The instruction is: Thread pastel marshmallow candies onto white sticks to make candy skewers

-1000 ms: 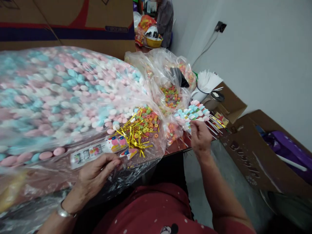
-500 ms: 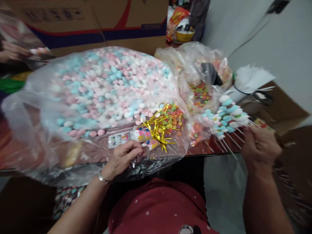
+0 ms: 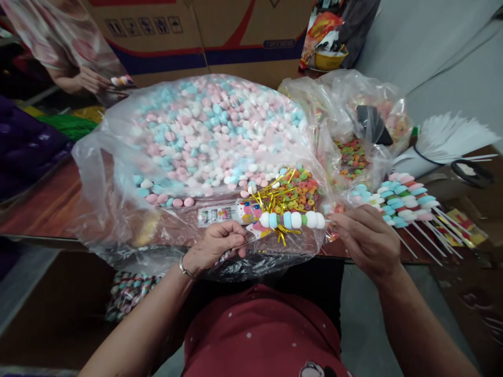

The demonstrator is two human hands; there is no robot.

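Note:
A marshmallow skewer point(image 3: 293, 220), with white, blue and green pieces, lies level between my hands. My right hand point(image 3: 369, 238) is closed on its stick end, at the right. My left hand point(image 3: 216, 245) is pinched on a small clear printed plastic bag point(image 3: 258, 230), close to the skewer's tip. Flat printed packets point(image 3: 216, 214) and gold twist ties point(image 3: 271, 196) lie just beyond that hand. To the right, more marshmallow skewers point(image 3: 408, 201) are heaped with their white sticks pointing toward the table edge.
A large clear bag of pink, blue and white marshmallows point(image 3: 196, 136) covers the table's middle. Ring-shaped gummies point(image 3: 304, 191) lie at its right. Behind stands a cardboard box point(image 3: 243, 31). White sticks point(image 3: 451, 136) fill a container at right. At far left is another person's hand point(image 3: 92, 81).
My right hand has moved left from the heap, bringing one marshmallow skewer in front of me. My left hand stays near the printed packets. The camera view has shifted left.

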